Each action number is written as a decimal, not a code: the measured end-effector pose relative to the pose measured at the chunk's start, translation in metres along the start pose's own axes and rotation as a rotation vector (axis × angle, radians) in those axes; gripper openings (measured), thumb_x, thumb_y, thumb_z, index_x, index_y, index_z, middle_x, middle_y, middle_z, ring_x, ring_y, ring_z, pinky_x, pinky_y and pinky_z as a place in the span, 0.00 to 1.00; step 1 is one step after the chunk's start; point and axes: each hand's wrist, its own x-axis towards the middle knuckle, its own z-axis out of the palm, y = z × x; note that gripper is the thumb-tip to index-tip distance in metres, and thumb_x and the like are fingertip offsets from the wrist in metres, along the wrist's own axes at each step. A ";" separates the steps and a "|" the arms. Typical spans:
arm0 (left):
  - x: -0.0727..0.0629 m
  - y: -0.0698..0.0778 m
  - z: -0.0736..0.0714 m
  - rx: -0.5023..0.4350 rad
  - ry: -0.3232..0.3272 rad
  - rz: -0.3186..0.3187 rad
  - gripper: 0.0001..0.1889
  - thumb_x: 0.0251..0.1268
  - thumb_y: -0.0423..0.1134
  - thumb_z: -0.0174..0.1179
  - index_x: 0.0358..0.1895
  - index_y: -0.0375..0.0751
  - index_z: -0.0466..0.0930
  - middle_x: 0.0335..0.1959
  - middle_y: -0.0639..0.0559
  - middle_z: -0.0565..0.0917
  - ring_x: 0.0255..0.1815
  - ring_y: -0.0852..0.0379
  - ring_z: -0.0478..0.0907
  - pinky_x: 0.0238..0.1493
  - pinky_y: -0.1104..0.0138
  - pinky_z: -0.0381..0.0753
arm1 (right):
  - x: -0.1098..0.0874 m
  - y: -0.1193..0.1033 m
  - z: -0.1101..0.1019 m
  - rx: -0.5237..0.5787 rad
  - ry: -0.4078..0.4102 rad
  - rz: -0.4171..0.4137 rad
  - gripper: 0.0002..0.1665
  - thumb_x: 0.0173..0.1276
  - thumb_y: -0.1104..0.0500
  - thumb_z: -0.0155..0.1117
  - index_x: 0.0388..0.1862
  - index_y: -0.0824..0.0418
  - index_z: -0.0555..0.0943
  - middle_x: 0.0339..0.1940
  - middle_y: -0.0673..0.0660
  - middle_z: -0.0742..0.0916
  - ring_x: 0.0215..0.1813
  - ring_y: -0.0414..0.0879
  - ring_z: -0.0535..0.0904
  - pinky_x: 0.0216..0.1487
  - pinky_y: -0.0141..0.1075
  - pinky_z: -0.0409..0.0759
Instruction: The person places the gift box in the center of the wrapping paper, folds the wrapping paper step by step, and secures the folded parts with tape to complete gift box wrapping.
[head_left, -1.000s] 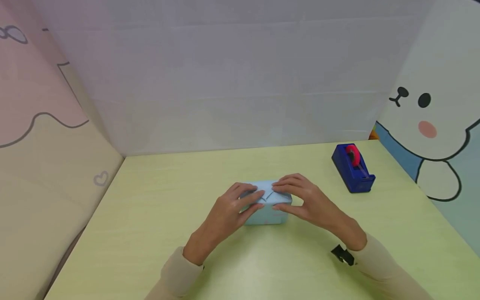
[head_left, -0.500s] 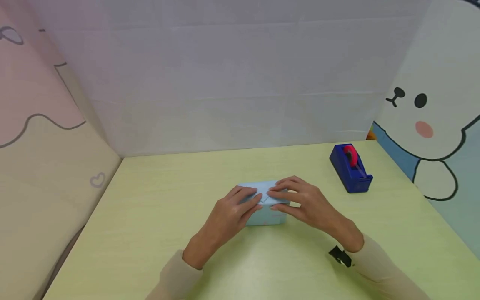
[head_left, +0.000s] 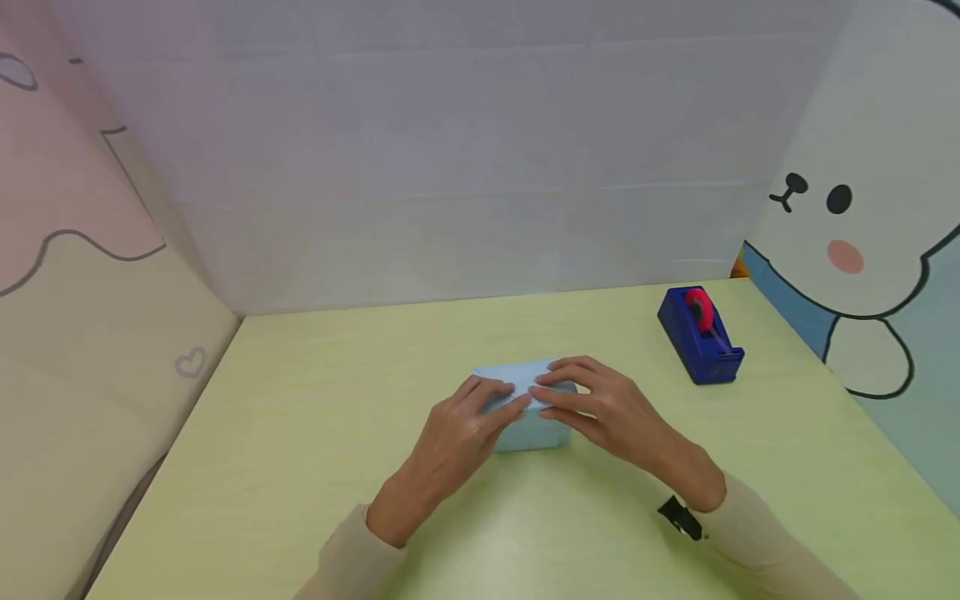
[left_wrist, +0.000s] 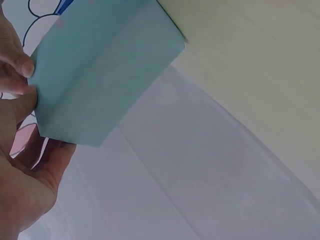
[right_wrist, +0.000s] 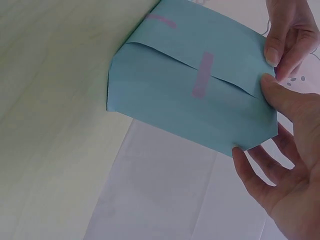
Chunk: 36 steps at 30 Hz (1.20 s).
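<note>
A box wrapped in light blue paper (head_left: 531, 432) stands on the table in front of me. My left hand (head_left: 455, 427) holds its left side, fingertips on the top and thumb at the near upper edge. From the right, my right hand (head_left: 611, 407) grips the same top, its thumb at the near edge and fingers bent over the paper. Both hands' fingertips almost meet over the middle of the top. In the right wrist view the wrapped side (right_wrist: 170, 95) shows an overlapping paper seam with pink tape strips (right_wrist: 202, 75) on it. The hands partly hide the top folds.
A blue tape dispenser (head_left: 701, 342) with a red-pink roll (head_left: 701, 308) stands at the back right of the pale yellow-green table (head_left: 337, 375). A white sheet (head_left: 465, 167) hangs behind, and cartoon-printed panels (head_left: 862, 250) stand at the sides.
Both hands stay on the wrapped box. The right fingers have slid left over the top, close to the left fingertips, covering the folded flap that showed before.
</note>
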 end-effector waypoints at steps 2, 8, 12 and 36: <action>0.000 -0.001 0.000 0.006 -0.006 0.001 0.16 0.59 0.34 0.76 0.52 0.46 0.91 0.45 0.45 0.86 0.46 0.50 0.83 0.38 0.68 0.86 | 0.000 0.000 0.000 0.025 0.002 0.007 0.21 0.77 0.46 0.61 0.54 0.58 0.89 0.51 0.57 0.88 0.58 0.57 0.82 0.58 0.41 0.83; 0.000 -0.001 -0.001 -0.029 -0.022 -0.014 0.15 0.59 0.34 0.76 0.50 0.46 0.91 0.45 0.46 0.87 0.45 0.51 0.82 0.39 0.69 0.86 | -0.002 0.001 -0.003 0.163 0.005 0.045 0.20 0.74 0.49 0.66 0.55 0.62 0.88 0.54 0.59 0.87 0.60 0.58 0.80 0.69 0.29 0.70; -0.001 0.000 -0.001 -0.047 -0.012 -0.011 0.15 0.58 0.33 0.76 0.50 0.44 0.91 0.45 0.47 0.87 0.45 0.51 0.82 0.41 0.69 0.86 | -0.004 0.004 -0.006 0.222 0.069 0.029 0.20 0.76 0.50 0.64 0.53 0.64 0.87 0.53 0.60 0.86 0.57 0.58 0.80 0.65 0.29 0.74; 0.001 -0.001 -0.001 -0.106 0.046 -0.016 0.14 0.56 0.33 0.77 0.47 0.42 0.92 0.44 0.46 0.87 0.45 0.50 0.83 0.40 0.68 0.86 | -0.039 0.031 -0.039 -0.045 0.161 0.392 0.21 0.56 0.71 0.78 0.50 0.62 0.87 0.44 0.54 0.91 0.41 0.46 0.86 0.41 0.27 0.81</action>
